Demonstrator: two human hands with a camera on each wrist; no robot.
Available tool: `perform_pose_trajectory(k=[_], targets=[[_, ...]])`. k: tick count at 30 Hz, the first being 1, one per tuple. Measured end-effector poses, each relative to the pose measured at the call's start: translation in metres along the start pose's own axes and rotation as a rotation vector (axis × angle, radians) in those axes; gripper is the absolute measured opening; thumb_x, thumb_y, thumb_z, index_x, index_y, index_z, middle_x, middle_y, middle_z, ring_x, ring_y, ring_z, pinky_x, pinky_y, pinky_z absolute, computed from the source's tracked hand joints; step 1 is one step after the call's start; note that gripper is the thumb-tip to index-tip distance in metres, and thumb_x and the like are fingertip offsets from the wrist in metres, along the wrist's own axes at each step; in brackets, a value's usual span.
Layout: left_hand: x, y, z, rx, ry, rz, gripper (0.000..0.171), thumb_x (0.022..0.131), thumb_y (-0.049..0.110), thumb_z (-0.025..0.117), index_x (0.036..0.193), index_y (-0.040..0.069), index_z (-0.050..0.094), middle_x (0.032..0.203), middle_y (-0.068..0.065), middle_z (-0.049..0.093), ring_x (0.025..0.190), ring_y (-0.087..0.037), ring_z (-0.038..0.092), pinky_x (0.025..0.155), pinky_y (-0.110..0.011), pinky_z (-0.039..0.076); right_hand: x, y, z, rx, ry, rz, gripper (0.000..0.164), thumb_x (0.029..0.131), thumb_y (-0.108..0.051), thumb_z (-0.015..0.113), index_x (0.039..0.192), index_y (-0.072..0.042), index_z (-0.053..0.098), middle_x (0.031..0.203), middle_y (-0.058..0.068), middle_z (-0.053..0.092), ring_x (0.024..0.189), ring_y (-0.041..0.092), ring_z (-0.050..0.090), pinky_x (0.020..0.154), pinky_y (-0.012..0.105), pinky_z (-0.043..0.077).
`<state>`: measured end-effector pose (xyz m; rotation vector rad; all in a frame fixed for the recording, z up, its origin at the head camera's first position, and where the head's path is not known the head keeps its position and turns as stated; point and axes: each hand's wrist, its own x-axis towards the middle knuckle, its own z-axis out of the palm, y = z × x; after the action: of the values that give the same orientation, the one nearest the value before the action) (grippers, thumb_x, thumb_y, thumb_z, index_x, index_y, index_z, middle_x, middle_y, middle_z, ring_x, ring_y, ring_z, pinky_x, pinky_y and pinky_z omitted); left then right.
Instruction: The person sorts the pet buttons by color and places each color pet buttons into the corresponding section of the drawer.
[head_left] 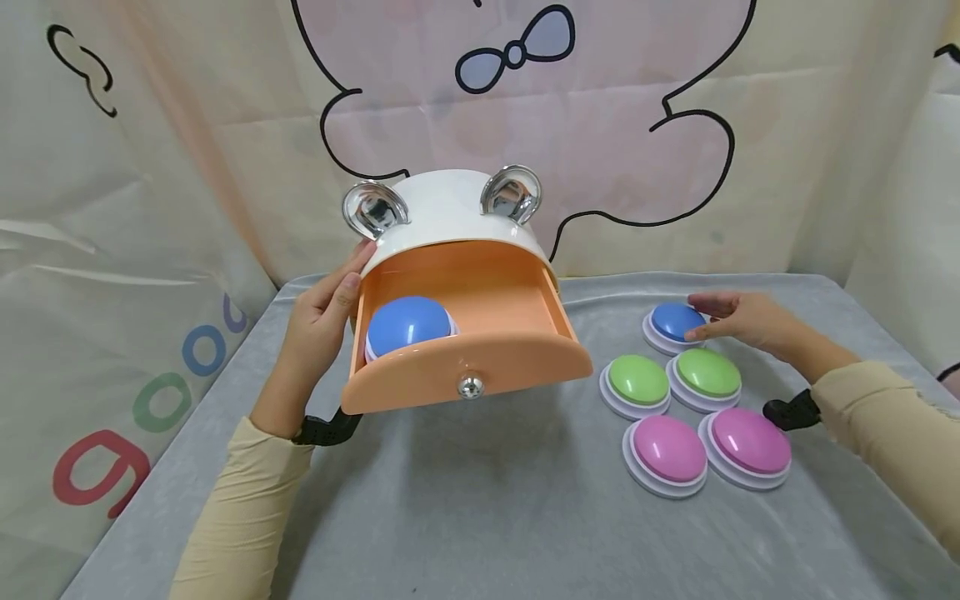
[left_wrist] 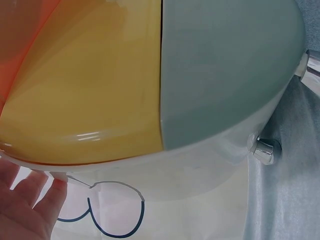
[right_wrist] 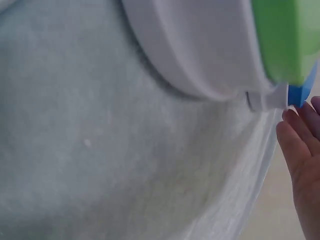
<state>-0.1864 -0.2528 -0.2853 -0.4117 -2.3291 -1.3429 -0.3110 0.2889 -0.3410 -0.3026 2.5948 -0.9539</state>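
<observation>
My left hand [head_left: 318, 321] grips the left side of a white box [head_left: 447, 208] with two round silver ears, its thumb toward the front. The box tilts forward over the table, a shadow beneath it. Its orange drawer [head_left: 517, 367] is pulled out and holds a blue buzzer button [head_left: 408, 325]. In the left wrist view, left fingers [left_wrist: 50, 205] lie along the rim, beside yellow and grey-green panels. My right hand [head_left: 757, 321] is at another blue buzzer button [head_left: 675, 320] on the table, thumb and fairly straight fingers at its right edge, as the right wrist view also shows.
Two green buttons [head_left: 637, 380] and two pink buttons [head_left: 670, 448] sit close together in front of the table's blue one. Grey cloth [head_left: 480, 517] covers the table. A printed curtain [head_left: 600, 167] hangs behind it, and another sheet [head_left: 112, 292] hangs at the left.
</observation>
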Motion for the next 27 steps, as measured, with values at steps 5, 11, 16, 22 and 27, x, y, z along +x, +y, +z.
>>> perform_pose_trajectory(k=[5, 11, 16, 22, 27], targets=[[0.000, -0.001, 0.002, -0.029, -0.001, 0.008, 0.040, 0.108, 0.029, 0.042, 0.146, 0.024, 0.050, 0.156, 0.006, 0.043, 0.148, -0.007, 0.034, 0.121, -0.028, 0.032, 0.003, 0.006, 0.000, -0.015, -0.023, 0.014, 0.086, 0.090, -0.039, 0.072, 0.153, 0.003, 0.030, 0.155, 0.033, 0.032, 0.143, 0.053, 0.028, 0.112, 0.072, 0.026], [0.000, 0.000, 0.002, -0.013, 0.003, 0.011, 0.040, 0.108, 0.030, 0.041, 0.147, 0.026, 0.050, 0.156, 0.009, 0.043, 0.148, -0.007, 0.035, 0.121, -0.032, 0.034, 0.007, 0.007, 0.002, 0.031, -0.044, -0.005, 0.088, 0.090, -0.035, 0.073, 0.155, 0.002, 0.026, 0.158, 0.031, 0.027, 0.145, 0.052, 0.025, 0.116, 0.069, 0.025], [0.000, 0.001, 0.000, 0.025, 0.005, -0.009, 0.041, 0.108, 0.032, 0.040, 0.147, 0.028, 0.049, 0.157, 0.011, 0.041, 0.149, -0.008, 0.034, 0.120, -0.038, 0.034, 0.013, 0.009, 0.006, 0.002, -0.056, 0.008, 0.093, 0.088, -0.036, 0.074, 0.156, 0.001, 0.023, 0.157, 0.036, 0.022, 0.144, 0.055, 0.022, 0.115, 0.071, 0.023], [0.001, 0.001, 0.000, 0.014, 0.001, -0.012, 0.040, 0.108, 0.032, 0.040, 0.147, 0.029, 0.050, 0.157, 0.012, 0.041, 0.148, -0.007, 0.034, 0.121, -0.038, 0.034, 0.017, 0.009, 0.010, -0.063, -0.044, 0.027, 0.096, 0.086, -0.042, 0.075, 0.157, -0.002, 0.024, 0.156, 0.039, 0.022, 0.141, 0.058, 0.022, 0.112, 0.073, 0.024], [0.001, 0.001, -0.001, -0.002, 0.005, -0.005, 0.040, 0.108, 0.030, 0.041, 0.146, 0.027, 0.050, 0.156, 0.010, 0.042, 0.148, -0.007, 0.034, 0.121, -0.035, 0.034, 0.014, 0.004, 0.009, -0.099, -0.001, 0.029, 0.096, 0.086, -0.047, 0.074, 0.156, -0.002, 0.027, 0.154, 0.038, 0.025, 0.139, 0.058, 0.027, 0.110, 0.074, 0.027]])
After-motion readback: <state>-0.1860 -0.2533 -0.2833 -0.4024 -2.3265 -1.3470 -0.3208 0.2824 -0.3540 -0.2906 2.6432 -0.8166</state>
